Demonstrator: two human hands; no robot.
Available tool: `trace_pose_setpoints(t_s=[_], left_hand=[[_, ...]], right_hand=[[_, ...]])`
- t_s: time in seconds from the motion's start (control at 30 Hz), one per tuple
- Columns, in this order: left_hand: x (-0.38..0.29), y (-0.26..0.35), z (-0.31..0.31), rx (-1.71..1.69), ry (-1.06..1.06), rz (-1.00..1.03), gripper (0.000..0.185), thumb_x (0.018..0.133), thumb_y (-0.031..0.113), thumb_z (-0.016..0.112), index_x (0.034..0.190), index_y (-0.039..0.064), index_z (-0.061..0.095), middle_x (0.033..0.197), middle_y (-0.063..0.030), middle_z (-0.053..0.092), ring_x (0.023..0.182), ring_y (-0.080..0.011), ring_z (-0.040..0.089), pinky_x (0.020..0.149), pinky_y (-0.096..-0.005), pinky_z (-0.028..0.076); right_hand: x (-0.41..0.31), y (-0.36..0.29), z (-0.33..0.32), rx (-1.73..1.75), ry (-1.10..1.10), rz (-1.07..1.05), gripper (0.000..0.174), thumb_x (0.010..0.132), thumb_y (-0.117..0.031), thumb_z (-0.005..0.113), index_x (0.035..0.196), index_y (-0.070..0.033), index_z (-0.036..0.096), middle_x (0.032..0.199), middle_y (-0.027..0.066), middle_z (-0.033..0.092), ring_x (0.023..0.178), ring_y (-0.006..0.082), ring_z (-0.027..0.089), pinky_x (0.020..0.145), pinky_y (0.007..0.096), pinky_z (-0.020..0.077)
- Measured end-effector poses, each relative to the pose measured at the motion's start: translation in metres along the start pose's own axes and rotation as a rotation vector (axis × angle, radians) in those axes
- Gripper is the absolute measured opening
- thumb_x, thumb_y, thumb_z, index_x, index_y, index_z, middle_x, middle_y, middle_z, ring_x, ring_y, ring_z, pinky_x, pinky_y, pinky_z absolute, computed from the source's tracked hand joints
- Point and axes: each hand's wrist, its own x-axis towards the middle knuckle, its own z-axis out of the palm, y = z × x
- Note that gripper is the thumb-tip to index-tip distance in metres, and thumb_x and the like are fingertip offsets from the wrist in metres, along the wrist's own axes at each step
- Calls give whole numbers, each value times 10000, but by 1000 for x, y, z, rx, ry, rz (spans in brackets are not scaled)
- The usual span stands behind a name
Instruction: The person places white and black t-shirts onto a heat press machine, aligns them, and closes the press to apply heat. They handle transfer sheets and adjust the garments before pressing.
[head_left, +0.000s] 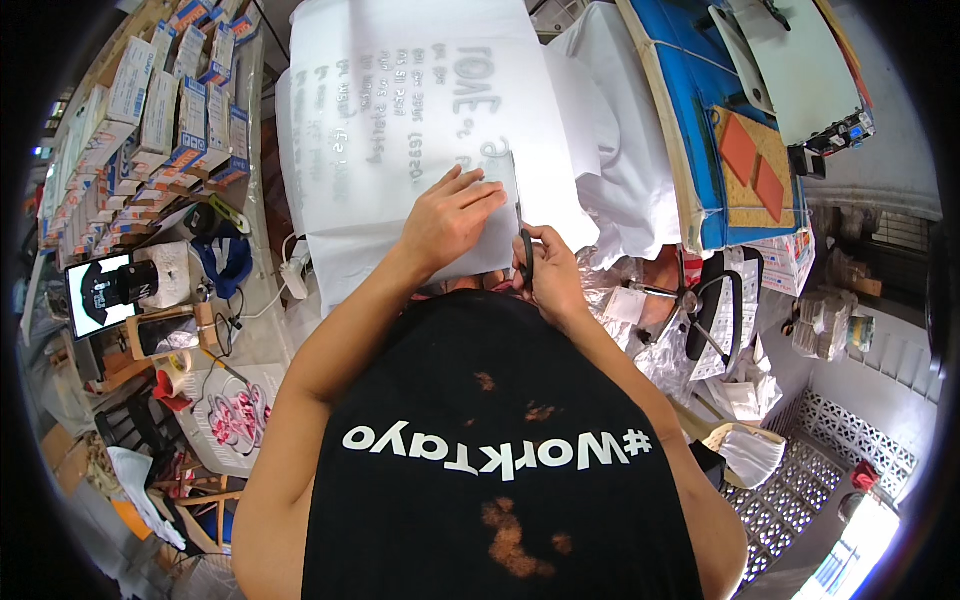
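Observation:
A broad sheet of translucent white film or paper (390, 232) with mirrored grey lettering lies before me. My left hand (454, 214) rests palm down on its right part, fingers stretched and slightly apart, holding nothing. Just right of those fingertips, my right hand (551, 274) grips the dark handles of a pair of scissors (527, 255). Their blades point away from me along the right side of the lettering. Part of the handles is hidden by my fingers, and whether the blades are apart cannot be told. A plain white strip (551, 187) lies right of the scissors.
White cloth (630, 135) drapes at the right, beside a blue table-like surface (682, 97) bearing orange blocks (754, 169). Stacked cartons (184, 112) and a lit screen (101, 292) stand left. A white power adapter (295, 277) with a cord sits near the sheet's left edge.

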Motion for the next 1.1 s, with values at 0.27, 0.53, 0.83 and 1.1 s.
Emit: trace_pose_setpoints(t_s=[0.27,0.53,0.83,1.1], left_hand=[[1,25,-30,-25,63,2,260,775,-21,691,1024,44,734,1107,-82,724,1088,-331,684,982,-513,534],[-17,44,-50,-30,90,31,323,731,100,709,1051,58,707,1134,-83,704,1131,-341,651,1023,-532,497],[-29,4,-35,399,-132,-850,835,889,630,596,1469,45,464,1534,-184,362,1413,-390,299,1138,-723,78],[-34,-115,-84,235,-300,-301,513,904,427,673,1168,-8,612,1520,-154,449,1482,-392,286,1205,-625,101]], right_hand=[[49,-25,9,-22,24,-93,236,997,-82,506,1211,-7,572,695,40,571,495,101,509,395,250,344],[99,-60,19,-57,31,-148,232,981,-63,459,1160,-29,603,686,30,593,476,101,482,402,270,367],[117,-73,6,-149,167,-217,313,1007,-122,542,1303,-20,539,804,30,604,592,103,583,445,246,405],[40,-34,-70,-147,-90,-288,336,1033,-163,543,1338,-23,521,865,78,603,653,141,619,508,259,473]])
